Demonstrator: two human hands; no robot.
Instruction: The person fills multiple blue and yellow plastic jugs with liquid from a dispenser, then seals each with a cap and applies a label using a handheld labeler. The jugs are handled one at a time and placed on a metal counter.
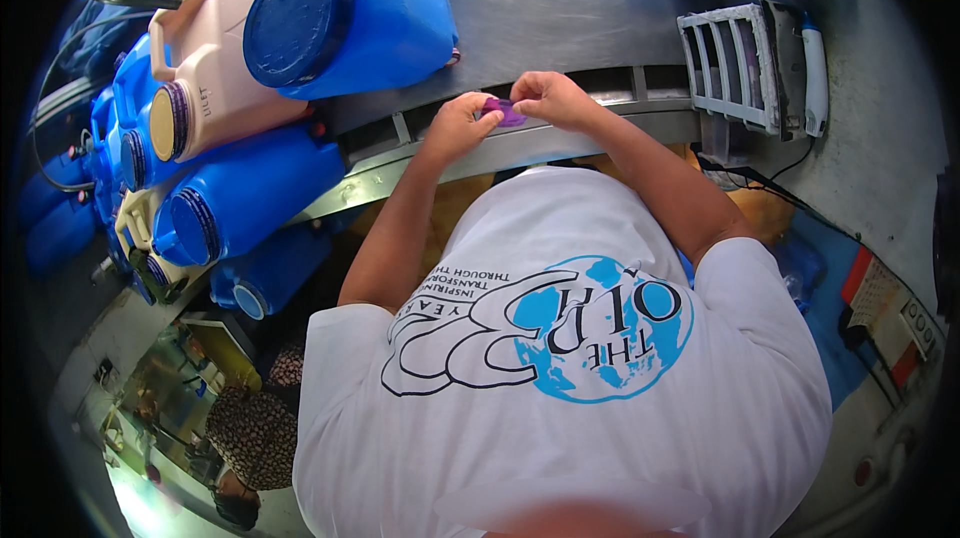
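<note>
A small, thin, shiny purple piece (510, 115) is stretched between my two hands, just above the near edge of a steel counter. My left hand (460, 128) pinches its left side between thumb and fingers. On the other side, my right hand (552, 100) is closed in a pinch at the piece's right end. My fingers cover part of it, and its exact kind cannot be made out. Beyond my left hand lies a big blue plastic jug (400, 18) with a dark blue screw cap facing left.
The steel counter (570, 8) runs ahead of me. Several blue and beige jugs, including a beige one (225, 58), are stacked at left. A white slatted unit (730, 68) stands at right with a cable below. Another person (255, 428) is at lower left.
</note>
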